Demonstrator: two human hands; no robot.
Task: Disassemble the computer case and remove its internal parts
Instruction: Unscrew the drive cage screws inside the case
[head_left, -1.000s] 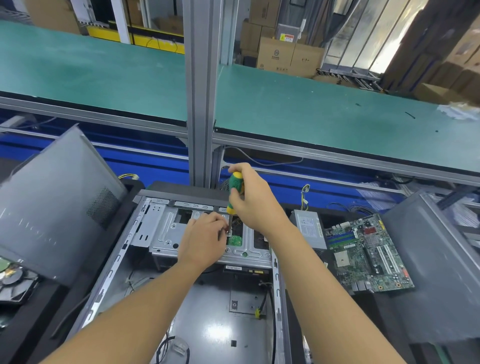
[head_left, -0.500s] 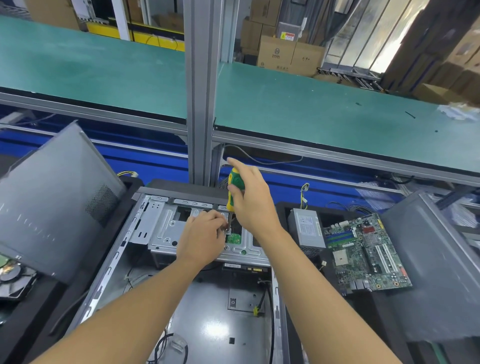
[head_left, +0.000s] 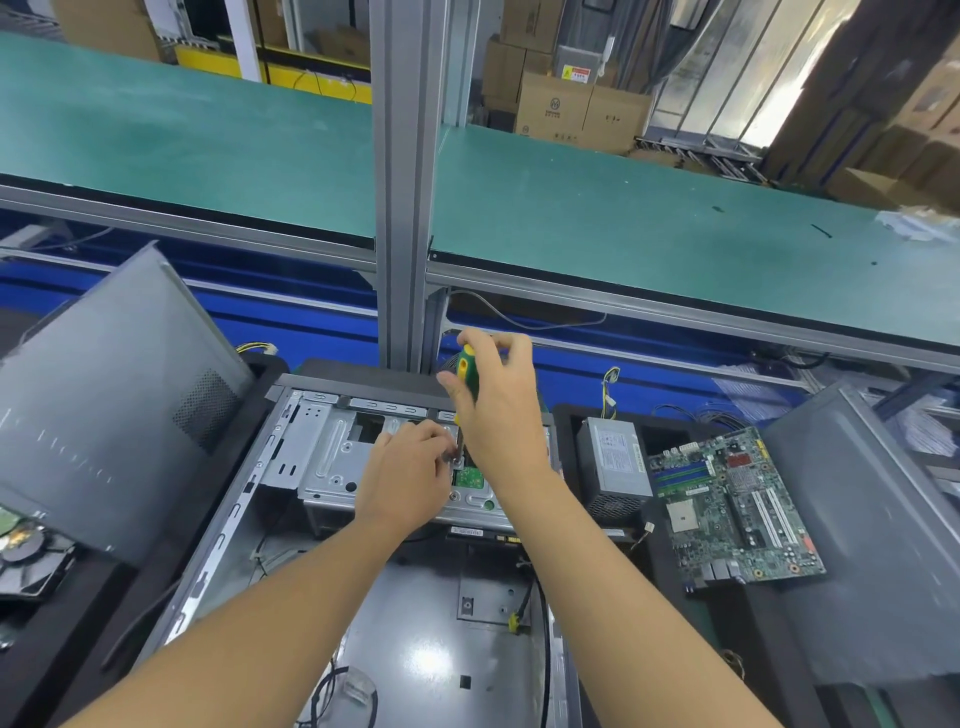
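**Computer case lay open on the bench, screwdriver down on the drive cage**

The computer case (head_left: 441, 613) lay on its side on the dark bench mat directly in front of the person. Its open face was up and its grey floor was mostly bare apart from a few loose cables. At the far end sat the metal drive cage (head_left: 332, 457), and both hands were there.

The right hand (head_left: 498, 410) gripped the green and yellow screwdriver (head_left: 467, 371), thumb and fingers curled round the handle. It stood nearly upright, I would say so the tip could bear straight down. The left hand (head_left: 410, 478) had its fingertips bunched on the lower shaft, just beside a small green board (head_left: 470, 477). That looked like a steadying pinch to stop the tip slipping. The screw itself was hidden behind the fingers, so I could not tell whether they also touched it.

The removed parts lay near the case. The power supply (head_left: 615, 460) and motherboard (head_left: 737, 509) sat just to the right of it. A grey side panel (head_left: 104, 405) leaned on the left with a fan (head_left: 26, 551) below it, and another panel (head_left: 872, 530) stood further right. By my reckoning the job was well along, with the cage among the last fixtures. A slip could send the tip into that little board.
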